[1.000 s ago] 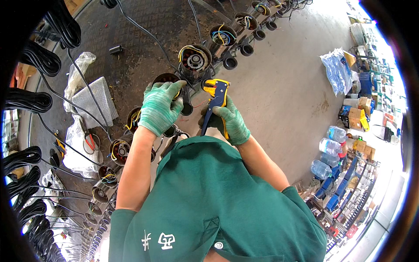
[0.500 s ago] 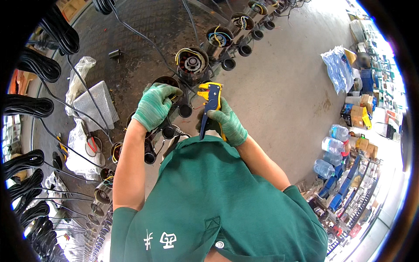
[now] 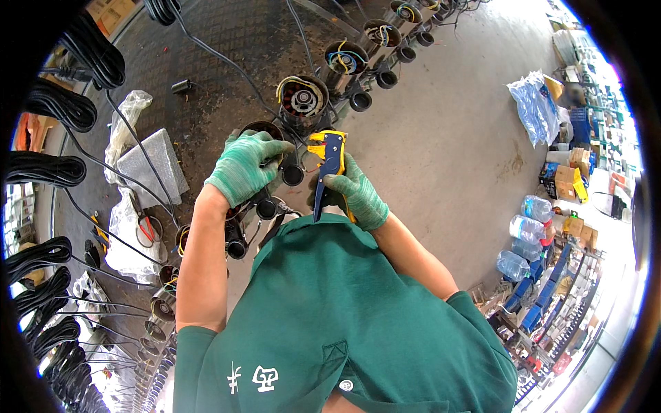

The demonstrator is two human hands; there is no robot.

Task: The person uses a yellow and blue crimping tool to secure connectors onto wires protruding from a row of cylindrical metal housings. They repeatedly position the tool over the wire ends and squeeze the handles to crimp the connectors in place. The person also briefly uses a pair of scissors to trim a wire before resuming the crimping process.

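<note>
My right hand [image 3: 359, 194], in a green knit glove, is wrapped round the handles of a blue and yellow wire stripper [image 3: 332, 157]. The tool stands with its yellow jaws away from me. To its left my gloved left hand [image 3: 249, 166] reaches over an open metal motor housing [image 3: 263, 126], its fingers bent together at the rim. Whatever they pinch is hidden by the glove. Just beyond stands another motor housing [image 3: 303, 98], with yellow wires at its rim and a bearing in the middle.
Several more motor housings [image 3: 346, 58] continue the row away from me. Bundled black cables [image 3: 48, 169] hang along the left. Scissors [image 3: 147, 230] lie on plastic wrap, near bubble wrap [image 3: 153, 168]. Water jugs [image 3: 529, 228] and cardboard boxes [image 3: 568, 182] stand on the right.
My left hand has turned slightly, and its fingers have shifted a little to the right over the housing. The wire stripper has moved slightly left in my right hand.
</note>
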